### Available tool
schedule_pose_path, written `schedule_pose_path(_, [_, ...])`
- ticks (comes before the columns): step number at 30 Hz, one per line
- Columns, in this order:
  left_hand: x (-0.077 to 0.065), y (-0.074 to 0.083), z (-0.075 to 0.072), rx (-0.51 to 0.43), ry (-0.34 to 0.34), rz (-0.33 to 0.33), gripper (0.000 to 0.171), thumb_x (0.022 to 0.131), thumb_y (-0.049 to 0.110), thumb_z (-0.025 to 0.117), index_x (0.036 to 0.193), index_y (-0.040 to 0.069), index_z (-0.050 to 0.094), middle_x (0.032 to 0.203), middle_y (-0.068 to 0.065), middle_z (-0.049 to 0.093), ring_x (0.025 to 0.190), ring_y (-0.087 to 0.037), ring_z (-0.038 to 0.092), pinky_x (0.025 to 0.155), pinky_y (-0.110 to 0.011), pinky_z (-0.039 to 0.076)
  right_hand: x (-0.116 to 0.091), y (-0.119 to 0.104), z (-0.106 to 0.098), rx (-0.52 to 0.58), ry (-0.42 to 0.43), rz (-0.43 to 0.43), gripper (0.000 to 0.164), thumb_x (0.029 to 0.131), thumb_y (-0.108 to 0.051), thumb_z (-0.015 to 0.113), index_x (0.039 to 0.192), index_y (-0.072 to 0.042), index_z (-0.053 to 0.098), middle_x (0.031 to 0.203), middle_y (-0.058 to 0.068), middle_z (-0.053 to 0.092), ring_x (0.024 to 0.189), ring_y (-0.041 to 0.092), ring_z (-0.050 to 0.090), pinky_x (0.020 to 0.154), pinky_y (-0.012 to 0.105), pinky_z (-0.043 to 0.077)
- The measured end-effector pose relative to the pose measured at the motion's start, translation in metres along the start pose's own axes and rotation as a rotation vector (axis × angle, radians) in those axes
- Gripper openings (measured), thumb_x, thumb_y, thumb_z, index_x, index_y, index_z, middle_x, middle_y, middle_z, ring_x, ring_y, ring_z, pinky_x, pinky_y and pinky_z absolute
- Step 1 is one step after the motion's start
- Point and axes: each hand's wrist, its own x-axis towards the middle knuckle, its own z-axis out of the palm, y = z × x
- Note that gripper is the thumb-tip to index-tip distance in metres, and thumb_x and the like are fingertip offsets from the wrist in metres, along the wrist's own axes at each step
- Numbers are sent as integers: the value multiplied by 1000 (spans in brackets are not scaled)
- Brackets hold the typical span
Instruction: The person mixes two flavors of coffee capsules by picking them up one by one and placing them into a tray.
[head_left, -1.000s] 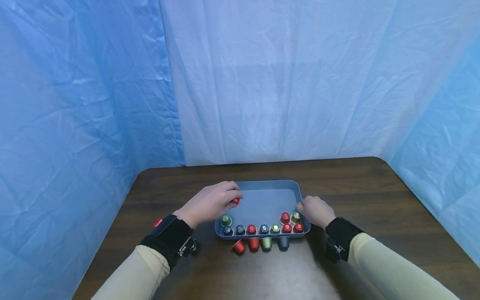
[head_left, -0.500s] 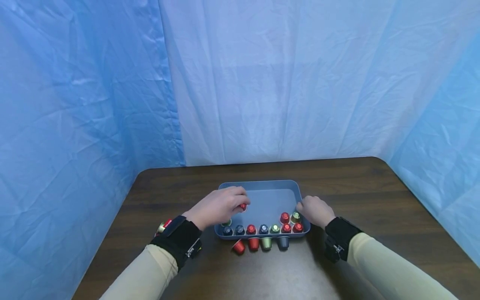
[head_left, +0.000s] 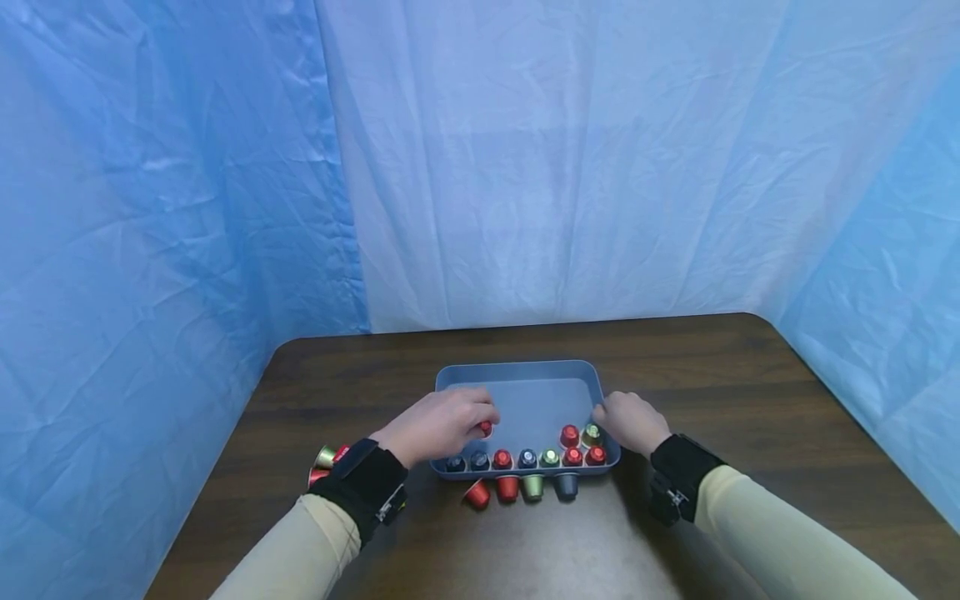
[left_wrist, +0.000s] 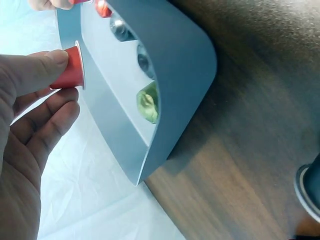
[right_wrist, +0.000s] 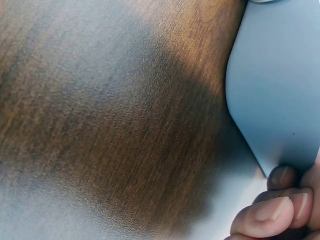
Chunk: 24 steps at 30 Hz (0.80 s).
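Observation:
Over the left part of a blue-grey tray, my left hand pinches a red coffee capsule between thumb and fingers. The capsule lies sideways in the left wrist view, its pale rim facing the tray. My right hand holds the tray's right edge with curled fingers against the outer wall; the rim between them is partly hidden. Capsules line the tray's near side, among them a dark blue capsule and a light green capsule. Behind them at right stand a red capsule and a yellow-green capsule.
In front of the tray, several capsules lie on the dark wooden table, including a tilted red capsule and a dark capsule. More lie left of my left wrist, such as a green-gold capsule. Blue cloth hangs behind.
My left hand has moved right and then nearer to me over the tray with the red capsule, covering the green capsule at the tray's left. My right hand has stayed in place.

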Motion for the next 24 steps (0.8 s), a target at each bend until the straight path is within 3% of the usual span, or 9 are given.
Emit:
schedule_pose_path(10, [2, -1, 10, 39, -102, -42, 27, 89, 20, 81, 115, 20, 76, 105, 7, 67, 97, -8, 64, 91, -27, 56, 3, 1, 1, 11, -9, 7, 33, 101, -24, 53, 74, -8, 63, 65, 7, 52, 59, 21, 54, 55, 30, 39])
schedule_pose_path(24, [0, -3, 14, 106, -143, -59, 30, 83, 16, 86, 111, 21, 76, 102, 6, 66, 92, -8, 62, 90, -25, 56, 5, 0, 3, 13, -6, 9, 34, 101, -24, 52, 74, -8, 63, 65, 7, 52, 59, 21, 54, 55, 30, 39])
